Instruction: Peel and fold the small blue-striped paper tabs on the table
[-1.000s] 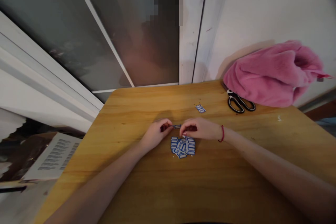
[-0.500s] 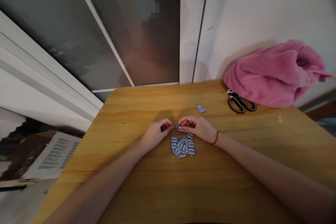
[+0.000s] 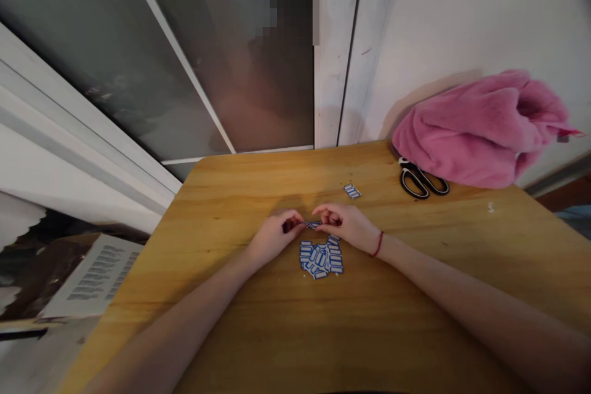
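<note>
My left hand [image 3: 277,232] is closed, with thumb and fingertips pinching one end of a small blue-and-white label strip [image 3: 312,225]. At the strip's other end is my right hand [image 3: 346,223]; its thumb lies against the strip, the index finger is lifted and the other fingers are curled. A red cord circles the right wrist. Just below both hands, a loose pile of similar blue-edged label pieces [image 3: 319,258] lies overlapping on the wooden table. A separate label piece [image 3: 352,191] rests farther back, beyond my right hand. Any print on the pieces is too small to read.
Black-handled scissors [image 3: 422,181] lie at the back right, their blades hidden under a pink plush cloth item [image 3: 480,129]. A frosted sliding door [image 3: 231,74] stands behind the wooden table [image 3: 286,332]. A cardboard box [image 3: 92,277] is low on the left.
My right index finger has lifted away from the strip, showing more of it between the hands. The left hand keeps its pinch, and the pile looks the same.
</note>
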Available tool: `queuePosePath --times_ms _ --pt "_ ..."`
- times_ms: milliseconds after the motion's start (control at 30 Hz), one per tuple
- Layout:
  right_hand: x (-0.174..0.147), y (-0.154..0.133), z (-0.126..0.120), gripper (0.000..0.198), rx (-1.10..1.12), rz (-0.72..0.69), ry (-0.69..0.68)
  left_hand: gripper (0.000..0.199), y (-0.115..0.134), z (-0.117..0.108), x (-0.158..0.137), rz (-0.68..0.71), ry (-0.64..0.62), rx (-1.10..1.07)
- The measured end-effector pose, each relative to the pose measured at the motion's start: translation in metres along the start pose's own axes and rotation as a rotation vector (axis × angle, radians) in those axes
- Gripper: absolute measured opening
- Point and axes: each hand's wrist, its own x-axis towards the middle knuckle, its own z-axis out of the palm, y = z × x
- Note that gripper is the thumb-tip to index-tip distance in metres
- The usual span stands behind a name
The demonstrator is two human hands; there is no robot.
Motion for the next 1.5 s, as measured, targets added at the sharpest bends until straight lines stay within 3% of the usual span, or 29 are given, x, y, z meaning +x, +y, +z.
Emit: queuePosePath --times_ms 367,633,967,1233,1333,1500 --pt "0.001 -0.005 0.002 0.025 -0.258 -0.138 0.002 0.012 -0.001 0.003 -0.001 0.073 -0.054 0.074" --pt "0.0 -0.004 0.0 0.026 -0.144 -0.165 0.014 0.008 0.001 0.002 0.0 0.079 -0.009 0.07" --pt "0.003 -0.01 -0.002 0.005 -0.122 -0.099 -0.006 0.009 0.006 0.002 -0.002 0.096 -0.029 0.152" --pt "-0.001 -0.004 -0.006 0.02 0.033 -0.038 0.02 0.012 0.005 0.0 -0.002 0.067 -0.012 0.106" --pt "0.0 -0.001 -0.014 0.034 0.116 -0.01 -0.079 0.012 0.004 -0.001 -0.002 0.066 -0.021 0.079" --pt "-0.003 -0.013 -0.024 0.047 -0.012 0.042 -0.51 0.011 0.003 0.0 -0.002 0.06 -0.02 0.066"
